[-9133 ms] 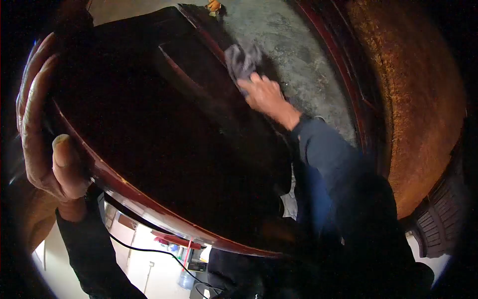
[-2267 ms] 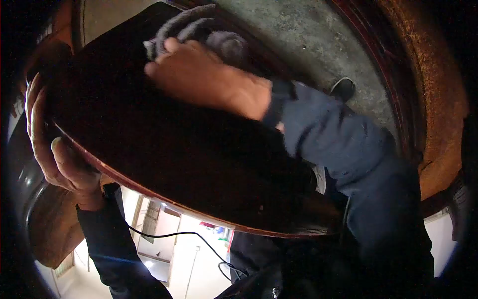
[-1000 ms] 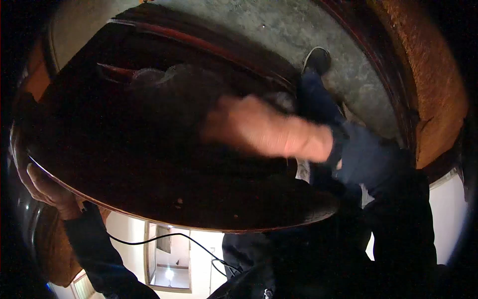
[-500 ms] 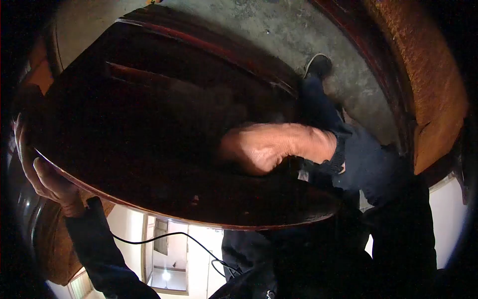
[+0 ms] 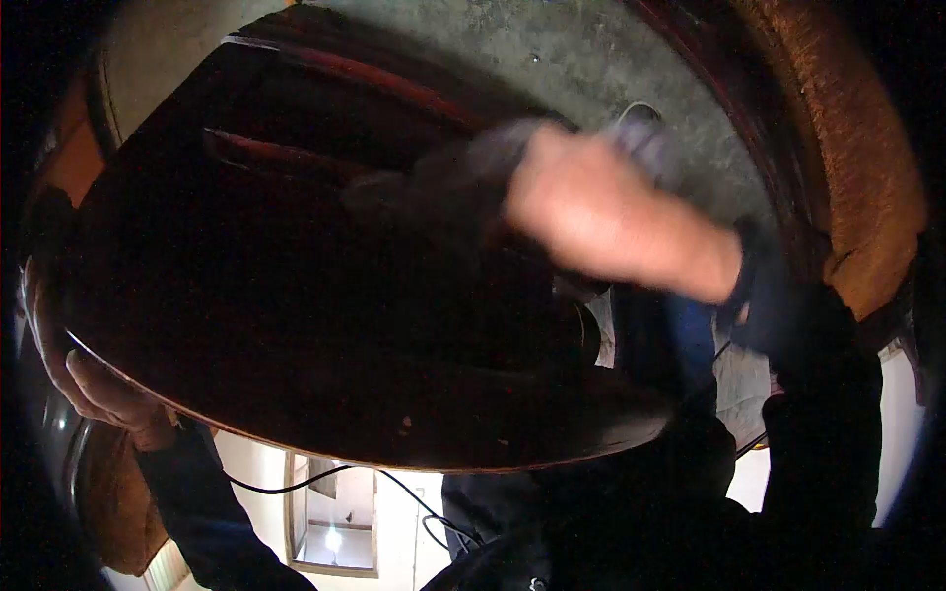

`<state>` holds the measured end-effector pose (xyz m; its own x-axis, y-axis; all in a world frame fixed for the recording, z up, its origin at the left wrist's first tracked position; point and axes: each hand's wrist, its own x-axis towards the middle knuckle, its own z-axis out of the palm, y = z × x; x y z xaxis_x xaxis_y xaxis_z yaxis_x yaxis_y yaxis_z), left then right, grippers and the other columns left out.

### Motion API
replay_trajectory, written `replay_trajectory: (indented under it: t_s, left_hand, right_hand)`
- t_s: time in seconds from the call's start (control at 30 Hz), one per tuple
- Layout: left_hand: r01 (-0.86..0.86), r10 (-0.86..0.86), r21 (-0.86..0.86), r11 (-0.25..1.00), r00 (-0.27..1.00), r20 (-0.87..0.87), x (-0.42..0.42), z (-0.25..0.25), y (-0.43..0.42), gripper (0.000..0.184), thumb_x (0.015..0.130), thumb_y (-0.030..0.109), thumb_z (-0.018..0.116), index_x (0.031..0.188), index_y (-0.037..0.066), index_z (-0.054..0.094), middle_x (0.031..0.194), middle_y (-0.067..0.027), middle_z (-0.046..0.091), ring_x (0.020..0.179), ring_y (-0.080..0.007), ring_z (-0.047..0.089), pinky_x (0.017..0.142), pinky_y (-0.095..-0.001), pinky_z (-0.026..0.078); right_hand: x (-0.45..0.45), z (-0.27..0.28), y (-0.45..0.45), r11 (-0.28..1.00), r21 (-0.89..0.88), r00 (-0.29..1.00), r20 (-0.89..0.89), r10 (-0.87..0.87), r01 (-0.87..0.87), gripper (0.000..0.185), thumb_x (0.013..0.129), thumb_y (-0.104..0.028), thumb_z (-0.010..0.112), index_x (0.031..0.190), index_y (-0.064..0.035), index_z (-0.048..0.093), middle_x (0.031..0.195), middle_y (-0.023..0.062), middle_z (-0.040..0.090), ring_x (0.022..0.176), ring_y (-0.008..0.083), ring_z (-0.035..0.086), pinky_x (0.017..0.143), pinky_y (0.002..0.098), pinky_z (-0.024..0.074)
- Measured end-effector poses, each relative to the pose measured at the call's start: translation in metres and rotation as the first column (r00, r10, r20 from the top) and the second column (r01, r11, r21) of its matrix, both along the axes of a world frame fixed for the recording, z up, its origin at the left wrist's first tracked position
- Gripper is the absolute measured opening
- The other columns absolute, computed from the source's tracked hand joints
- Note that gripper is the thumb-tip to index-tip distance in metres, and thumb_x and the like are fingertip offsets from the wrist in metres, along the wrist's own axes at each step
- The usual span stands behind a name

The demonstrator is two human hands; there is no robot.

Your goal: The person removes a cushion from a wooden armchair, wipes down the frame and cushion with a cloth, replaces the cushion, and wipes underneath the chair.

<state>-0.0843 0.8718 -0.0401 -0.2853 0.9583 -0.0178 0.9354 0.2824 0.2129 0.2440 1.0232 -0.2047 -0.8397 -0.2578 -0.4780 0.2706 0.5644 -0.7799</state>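
Observation:
A large, dark, glossy wooden furniture piece [image 5: 296, 325] with a curved near edge fills the middle of the head view. On the far left, my left hand [image 5: 94, 379] is wrapped round its rim, with the thumb on the near side and the fingers partly hidden. My right hand [image 5: 601, 207] is over the piece's right side, smeared by motion, with the fingers curled. What looks like a dark cloth [image 5: 443, 182] trails leftward from it across the wood. Reddish raised strips [image 5: 296, 153] run along the upper part of the piece.
Grey concrete floor [image 5: 463, 49] lies beyond the piece. At the right stands a curved dark-red wooden frame beside a brown, rough-surfaced part [image 5: 867, 167]. A shoe partly shows behind my right hand. A black cable [image 5: 286, 488] hangs below, near a window-like opening [image 5: 335, 532].
My right hand has moved up and to the right, away from the middle of the wood, drawing the dark cloth along. My left hand stays on the rim, and the piece has dipped slightly.

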Motion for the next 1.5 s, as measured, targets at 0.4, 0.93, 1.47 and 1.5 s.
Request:
replay_trajectory:
  t_s: [0.4, 0.93, 1.47, 1.5]
  left_hand:
    - [0.061, -0.061, 0.010, 0.998, 0.997, -0.050, -0.002, -0.019, -0.001, 0.056, 0.098, 0.035, 0.027, 0.131, -0.004, 0.048, 0.132, -0.0228, 0.053, 0.123, -0.0328, 0.051, 0.103, -0.0463, 0.043]
    - [0.101, -0.100, 0.038, 0.994, 0.995, -0.030, 0.042, -0.044, -0.005, 0.056, 0.097, 0.034, 0.027, 0.130, -0.006, 0.050, 0.133, -0.0223, 0.053, 0.126, -0.0341, 0.049, 0.107, -0.0465, 0.038]
    - [0.075, -0.078, 0.102, 0.992, 0.997, 0.025, 0.043, -0.050, -0.011, 0.056, 0.097, 0.032, 0.028, 0.129, -0.007, 0.051, 0.135, -0.0218, 0.052, 0.128, -0.0355, 0.047, 0.111, -0.0467, 0.032]
    - [0.073, -0.076, 0.103, 0.992, 0.997, 0.032, 0.044, -0.050, -0.009, 0.056, 0.096, 0.032, 0.028, 0.129, -0.007, 0.051, 0.136, -0.0217, 0.052, 0.128, -0.0355, 0.047, 0.111, -0.0467, 0.032]
  right_hand:
    - [0.008, -0.020, -0.104, 0.628, -0.720, 0.656, -0.325, -0.681, 0.294, 0.032, 0.079, -0.006, 0.064, 0.110, 0.0042, 0.064, 0.103, 0.0199, 0.068, 0.099, 0.0289, 0.066, 0.091, 0.0382, 0.0532]
    - [-0.107, -0.061, -0.093, 0.416, -0.860, 0.712, -0.092, -0.696, 0.295, 0.044, 0.081, -0.012, 0.065, 0.123, -0.0019, 0.059, 0.103, 0.0195, 0.068, 0.096, 0.0324, 0.065, 0.087, 0.0394, 0.0523]
    - [0.070, -0.042, -0.078, 0.842, -0.536, 0.789, -0.542, -0.291, -0.057, 0.012, 0.068, -0.014, 0.061, 0.071, -0.0039, 0.055, 0.070, 0.0134, 0.055, 0.070, 0.0326, 0.056, 0.061, 0.0421, 0.0477]
    - [0.071, -0.048, -0.075, 0.851, -0.525, 0.805, -0.510, -0.305, -0.010, 0.013, 0.067, -0.016, 0.062, 0.069, -0.0051, 0.054, 0.070, 0.0122, 0.055, 0.067, 0.0314, 0.055, 0.058, 0.0410, 0.0456]
